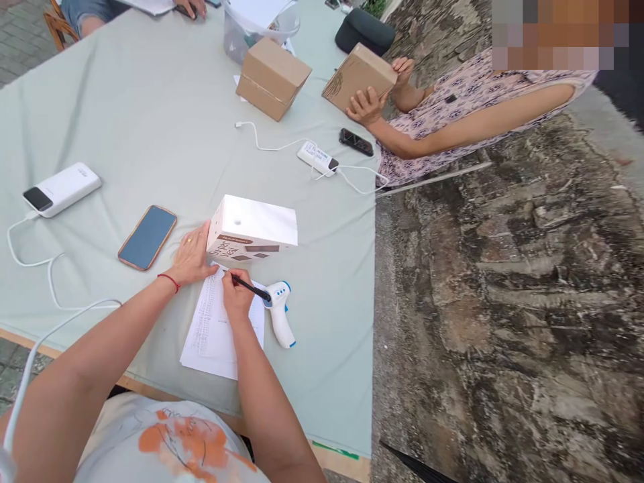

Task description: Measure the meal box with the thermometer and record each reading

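Note:
A black pen (250,286) is gripped in my right hand (237,295), its tip end at the upper part of a stack of written paper sheets (208,342). My left hand (191,258) lies with fingers stretched along the left side of a white printed box (256,228); its thumb reaches the top of the paper. Just right of the sheets is a white and blue infrared thermometer (280,315), and the pen's back end overlaps it in view. To the left of my left hand lies a smartphone (147,237) with a dark screen.
A white power bank (63,190) with a cable is at the left. Farther back stand a cardboard box (274,77), a plastic tub (236,33) and another power bank (318,158). Across the table, a person holds a second cardboard box (359,77). Stone wall (503,302) borders the right.

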A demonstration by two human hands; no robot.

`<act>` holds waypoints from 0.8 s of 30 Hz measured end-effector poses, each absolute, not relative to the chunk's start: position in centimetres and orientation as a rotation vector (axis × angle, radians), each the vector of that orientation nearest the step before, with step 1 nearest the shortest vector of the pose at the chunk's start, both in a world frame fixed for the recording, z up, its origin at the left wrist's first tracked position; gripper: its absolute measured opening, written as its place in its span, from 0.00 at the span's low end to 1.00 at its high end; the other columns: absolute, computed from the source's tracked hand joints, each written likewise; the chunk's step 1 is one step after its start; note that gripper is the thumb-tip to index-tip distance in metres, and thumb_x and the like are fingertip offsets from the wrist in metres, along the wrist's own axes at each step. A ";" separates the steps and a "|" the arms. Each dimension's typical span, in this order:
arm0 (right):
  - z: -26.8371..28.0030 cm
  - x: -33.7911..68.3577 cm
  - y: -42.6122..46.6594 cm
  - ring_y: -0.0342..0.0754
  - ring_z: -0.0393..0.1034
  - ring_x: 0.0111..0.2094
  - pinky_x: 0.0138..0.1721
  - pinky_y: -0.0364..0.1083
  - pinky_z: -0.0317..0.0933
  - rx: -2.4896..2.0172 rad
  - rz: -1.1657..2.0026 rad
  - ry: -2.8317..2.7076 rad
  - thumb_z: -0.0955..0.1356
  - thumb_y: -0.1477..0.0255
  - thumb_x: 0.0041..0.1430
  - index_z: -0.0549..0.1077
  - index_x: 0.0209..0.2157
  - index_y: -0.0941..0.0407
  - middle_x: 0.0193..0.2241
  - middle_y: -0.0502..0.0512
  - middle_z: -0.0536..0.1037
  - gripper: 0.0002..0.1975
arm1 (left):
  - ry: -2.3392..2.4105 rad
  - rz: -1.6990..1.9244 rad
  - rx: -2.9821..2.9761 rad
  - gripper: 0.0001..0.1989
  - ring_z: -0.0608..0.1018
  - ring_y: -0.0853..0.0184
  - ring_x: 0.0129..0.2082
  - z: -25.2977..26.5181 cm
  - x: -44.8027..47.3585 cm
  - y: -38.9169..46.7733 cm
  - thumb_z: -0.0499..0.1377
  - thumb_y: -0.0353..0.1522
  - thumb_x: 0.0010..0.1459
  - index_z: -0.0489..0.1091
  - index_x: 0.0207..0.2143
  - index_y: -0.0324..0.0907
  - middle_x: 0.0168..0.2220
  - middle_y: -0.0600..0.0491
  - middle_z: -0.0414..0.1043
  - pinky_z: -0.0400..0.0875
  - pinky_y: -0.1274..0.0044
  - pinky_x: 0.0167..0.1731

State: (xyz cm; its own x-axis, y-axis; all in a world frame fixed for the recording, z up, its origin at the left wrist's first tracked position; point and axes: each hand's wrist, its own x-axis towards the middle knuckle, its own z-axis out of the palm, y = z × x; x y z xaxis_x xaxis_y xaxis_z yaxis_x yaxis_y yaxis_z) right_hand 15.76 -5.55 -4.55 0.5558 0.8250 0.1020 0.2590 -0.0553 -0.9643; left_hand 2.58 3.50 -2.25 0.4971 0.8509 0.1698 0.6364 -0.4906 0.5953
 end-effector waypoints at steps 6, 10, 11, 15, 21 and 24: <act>-4.7 15.8 -5.5 0.43 0.62 0.26 0.32 0.44 0.59 -1.599 0.598 -0.922 0.66 0.64 0.53 0.70 0.27 0.55 0.23 0.47 0.70 0.09 | 1.233 0.611 2.290 0.59 0.57 0.46 0.67 -2.1 2.6 3.5 0.65 0.36 0.47 0.29 0.70 0.37 0.67 0.33 0.51 0.49 0.54 0.65; -4.7 15.7 -5.5 0.43 0.61 0.26 0.32 0.44 0.59 -1.610 0.576 -0.929 0.65 0.64 0.54 0.69 0.27 0.55 0.23 0.46 0.70 0.09 | 1.238 0.601 2.288 0.58 0.57 0.46 0.68 -2.1 2.6 3.5 0.65 0.36 0.47 0.29 0.70 0.37 0.68 0.33 0.50 0.48 0.54 0.65; -4.7 15.7 -5.5 0.43 0.61 0.26 0.32 0.44 0.59 -1.614 0.572 -0.939 0.65 0.64 0.54 0.69 0.27 0.55 0.23 0.46 0.70 0.09 | 1.234 0.605 2.286 0.58 0.57 0.46 0.68 -2.1 2.6 3.5 0.65 0.36 0.47 0.29 0.70 0.37 0.68 0.33 0.50 0.48 0.54 0.65; -4.6 15.7 -5.5 0.43 0.61 0.26 0.31 0.44 0.59 -1.622 0.562 -0.959 0.65 0.64 0.54 0.69 0.27 0.55 0.23 0.46 0.69 0.09 | 1.225 0.613 2.282 0.59 0.57 0.45 0.67 -2.0 2.6 3.5 0.65 0.36 0.46 0.29 0.70 0.38 0.68 0.34 0.50 0.49 0.54 0.65; -4.7 15.8 -5.5 0.44 0.62 0.26 0.31 0.44 0.59 -1.617 0.553 -0.965 0.64 0.64 0.53 0.69 0.27 0.55 0.22 0.47 0.69 0.09 | 1.223 0.629 2.278 0.58 0.57 0.45 0.67 -2.0 2.6 3.5 0.65 0.36 0.46 0.30 0.70 0.38 0.68 0.34 0.50 0.50 0.54 0.65; -4.7 15.7 -5.5 0.44 0.62 0.26 0.31 0.44 0.60 -1.629 0.537 -0.951 0.64 0.64 0.54 0.68 0.27 0.55 0.23 0.47 0.70 0.09 | 1.221 0.632 2.280 0.59 0.57 0.45 0.67 -2.1 2.6 3.5 0.65 0.36 0.46 0.29 0.70 0.38 0.67 0.34 0.51 0.49 0.53 0.65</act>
State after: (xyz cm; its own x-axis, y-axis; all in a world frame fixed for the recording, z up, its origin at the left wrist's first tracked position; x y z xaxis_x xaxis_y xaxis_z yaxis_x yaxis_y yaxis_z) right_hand 15.75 -5.54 -4.73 0.5720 0.8092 0.1343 0.3027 -0.0560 -0.9514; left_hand 2.58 3.48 -2.14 0.4965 0.8508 0.1722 0.6316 -0.4902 0.6006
